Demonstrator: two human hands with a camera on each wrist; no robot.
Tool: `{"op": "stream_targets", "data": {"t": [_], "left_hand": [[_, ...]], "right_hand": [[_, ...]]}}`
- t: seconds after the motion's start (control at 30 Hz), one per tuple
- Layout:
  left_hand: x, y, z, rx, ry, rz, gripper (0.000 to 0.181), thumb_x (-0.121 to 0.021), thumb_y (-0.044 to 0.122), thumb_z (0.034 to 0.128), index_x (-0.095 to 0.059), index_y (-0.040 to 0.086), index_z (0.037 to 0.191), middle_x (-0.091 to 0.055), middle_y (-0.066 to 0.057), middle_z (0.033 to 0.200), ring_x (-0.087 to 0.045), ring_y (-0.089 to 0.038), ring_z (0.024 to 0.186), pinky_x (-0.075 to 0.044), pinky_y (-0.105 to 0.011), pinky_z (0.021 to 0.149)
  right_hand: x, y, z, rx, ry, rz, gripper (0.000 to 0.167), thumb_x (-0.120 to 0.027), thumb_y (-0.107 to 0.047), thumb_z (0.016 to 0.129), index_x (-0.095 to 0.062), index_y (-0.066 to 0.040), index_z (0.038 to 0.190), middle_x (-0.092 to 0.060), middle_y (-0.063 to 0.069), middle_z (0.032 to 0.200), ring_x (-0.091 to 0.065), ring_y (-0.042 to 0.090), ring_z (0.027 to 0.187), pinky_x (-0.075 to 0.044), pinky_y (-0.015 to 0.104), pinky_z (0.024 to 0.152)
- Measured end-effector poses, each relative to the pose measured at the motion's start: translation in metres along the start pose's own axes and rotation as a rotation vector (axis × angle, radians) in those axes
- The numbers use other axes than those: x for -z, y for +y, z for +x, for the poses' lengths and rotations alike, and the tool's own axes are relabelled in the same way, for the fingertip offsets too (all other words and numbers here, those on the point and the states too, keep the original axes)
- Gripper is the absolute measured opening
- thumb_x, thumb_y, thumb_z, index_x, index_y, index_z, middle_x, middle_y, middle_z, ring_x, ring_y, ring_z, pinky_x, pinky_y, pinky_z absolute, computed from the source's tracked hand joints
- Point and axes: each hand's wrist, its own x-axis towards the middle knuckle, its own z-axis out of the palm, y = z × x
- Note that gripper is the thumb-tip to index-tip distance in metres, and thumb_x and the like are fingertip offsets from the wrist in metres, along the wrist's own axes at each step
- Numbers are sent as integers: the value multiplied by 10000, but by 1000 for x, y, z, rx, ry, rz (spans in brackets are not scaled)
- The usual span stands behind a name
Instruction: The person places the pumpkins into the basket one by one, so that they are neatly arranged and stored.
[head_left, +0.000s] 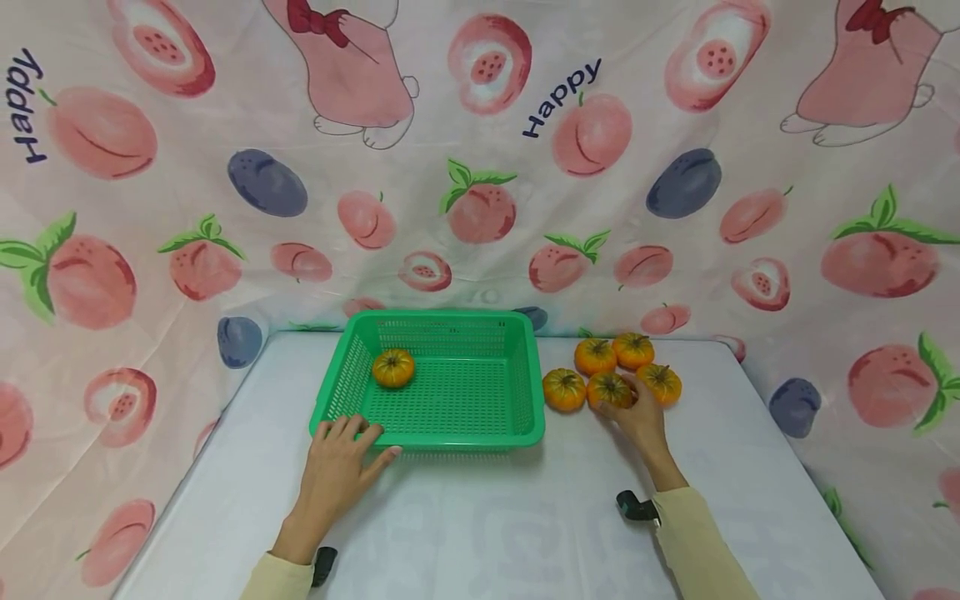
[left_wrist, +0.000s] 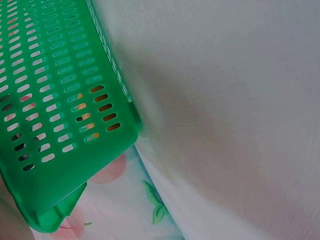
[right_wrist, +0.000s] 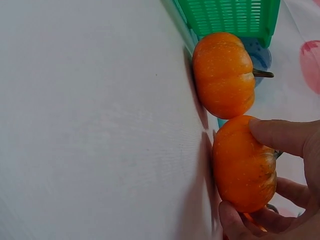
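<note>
A green plastic basket (head_left: pixel 431 439) stands on the white table, with one small orange pumpkin (head_left: pixel 393 367) at its left inside. My left hand (head_left: pixel 339 467) rests its fingers over the basket's front-left rim, thumb spread apart outside. To the right of the basket, my right hand (head_left: pixel 643 423) holds a pumpkin (head_left: pixel 609 389) between thumb and fingers. In the right wrist view, that pumpkin (right_wrist: pixel 242 167) sits at the tabletop, its underside very close to the cloth. Beside it, nearer the basket, is another pumpkin (right_wrist: pixel 225 75). The left wrist view shows mainly the basket's slotted wall (left_wrist: pixel 60 100).
More pumpkins lie around the held one: one left (head_left: pixel 564 390), two behind (head_left: pixel 596 356) and one right (head_left: pixel 660 384). A fruit-print cloth (head_left: pixel 420 183) hangs behind and beside the white table (head_left: pixel 487 525). Small black devices sit at both wrists.
</note>
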Motion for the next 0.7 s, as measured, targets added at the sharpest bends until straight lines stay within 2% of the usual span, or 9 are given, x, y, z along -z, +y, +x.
{"op": "stream_targets", "data": {"t": [0.17, 0.4, 0.7], "left_hand": [[0, 1, 1, -2, 0, -1, 454, -572, 607, 898, -658, 164, 947, -572, -40, 888, -538, -269, 837, -386, -437, 780], [0, 0, 2, 5, -11, 2, 460, -556, 612, 908, -660, 167, 962, -585, -48, 907, -546, -280, 858, -387, -441, 792], [0, 1, 1, 1, -13, 8, 436, -594, 595, 888, -662, 172, 970, -574, -38, 895, -535, -269, 842, -378, -432, 786]], "right_hand": [[6, -5, -6, -8, -1, -4, 757, -736, -260, 888, -338, -91, 1510, -346, 231, 1539, -327, 423, 1421, -265, 574, 1169], [16, -19, -13, 22, 21, -30, 728, -718, -227, 898, -347, -76, 1506, -320, 222, 1563, -334, 436, 1417, -301, 591, 1143], [23, -38, -25, 64, 23, 6, 760, -746, -240, 878, -345, -67, 1500, -360, 229, 1528, -396, 449, 1357, -374, 567, 1105]]}}
